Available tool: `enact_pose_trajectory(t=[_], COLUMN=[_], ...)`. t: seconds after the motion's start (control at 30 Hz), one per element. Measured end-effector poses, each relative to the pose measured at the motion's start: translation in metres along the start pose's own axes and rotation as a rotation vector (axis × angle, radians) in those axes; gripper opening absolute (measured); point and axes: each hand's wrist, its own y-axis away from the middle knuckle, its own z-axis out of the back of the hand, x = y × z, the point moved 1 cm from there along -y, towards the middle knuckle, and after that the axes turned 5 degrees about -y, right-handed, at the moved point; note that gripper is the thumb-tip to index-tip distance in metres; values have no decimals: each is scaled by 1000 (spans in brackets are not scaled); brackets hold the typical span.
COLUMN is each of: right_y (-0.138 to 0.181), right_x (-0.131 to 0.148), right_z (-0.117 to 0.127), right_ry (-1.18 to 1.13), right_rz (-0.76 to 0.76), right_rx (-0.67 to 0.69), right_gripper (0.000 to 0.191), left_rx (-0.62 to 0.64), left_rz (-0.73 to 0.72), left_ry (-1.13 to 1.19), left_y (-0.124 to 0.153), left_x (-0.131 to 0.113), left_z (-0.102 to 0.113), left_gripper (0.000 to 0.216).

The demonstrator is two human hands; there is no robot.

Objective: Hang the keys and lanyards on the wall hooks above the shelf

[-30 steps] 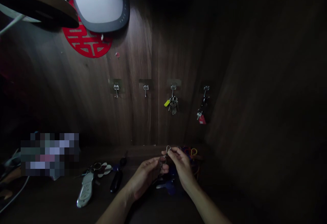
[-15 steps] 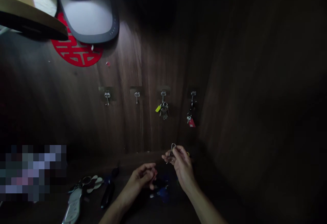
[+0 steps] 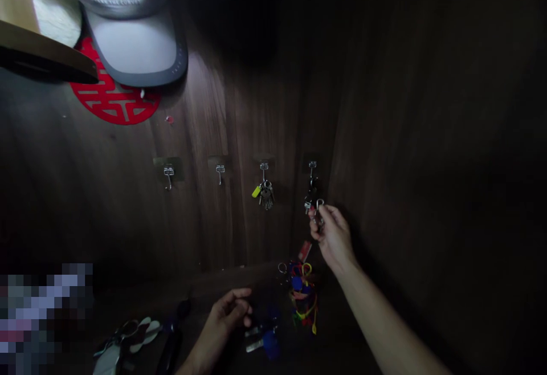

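My right hand [image 3: 335, 235] is raised at the wall, its fingers closed round a keychain with a bent metal clip [image 3: 320, 202] poking out at the top. A red tag [image 3: 305, 251] dangles below these fingers. Just left of them, a dark bunch of keys [image 3: 308, 204] hangs from the rightmost hook [image 3: 312, 166]. Low over the dark shelf, my left hand [image 3: 228, 315] is empty, its fingers loosely apart. Blue-headed keys [image 3: 269, 343] lie to its right, and beyond them is a heap of colourful cords [image 3: 303, 295].
Another bunch of keys with a yellow tag [image 3: 265, 192] hangs on the third hook. Two bare hooks, left [image 3: 168, 172] and second [image 3: 220, 171], are on the wooden wall. A grey cap [image 3: 137, 50] covers part of a red cutout [image 3: 123, 110]. A grey-white key fob [image 3: 107, 361] lies lower left.
My right hand has moved up and right with the keychain, towards the rightmost hook. My left hand has loosened and dropped slightly. The colourful cords have come into view.
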Motion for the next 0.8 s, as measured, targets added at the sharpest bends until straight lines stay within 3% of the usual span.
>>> enact_pose_trajectory(t=[0.17, 0.33, 0.5, 0.8], right_y=[-36, -56, -60, -48], right_x=[14, 11, 2, -24], right_z=[-18, -25, -24, -3], right_ry=[-4, 7, 49, 108], right_rz=[70, 49, -1, 111], right_rx=[4, -24, -30, -60], right_gripper=[33, 31, 32, 36], left_rx=[16, 16, 31, 15], left_rz=[2, 0, -18, 21], left_ry=[31, 43, 50, 85], left_y=[-1, -3, -4, 0], left_x=[0, 4, 7, -1], left_z=[-1, 1, 2, 0], left_gripper=[43, 44, 42, 44])
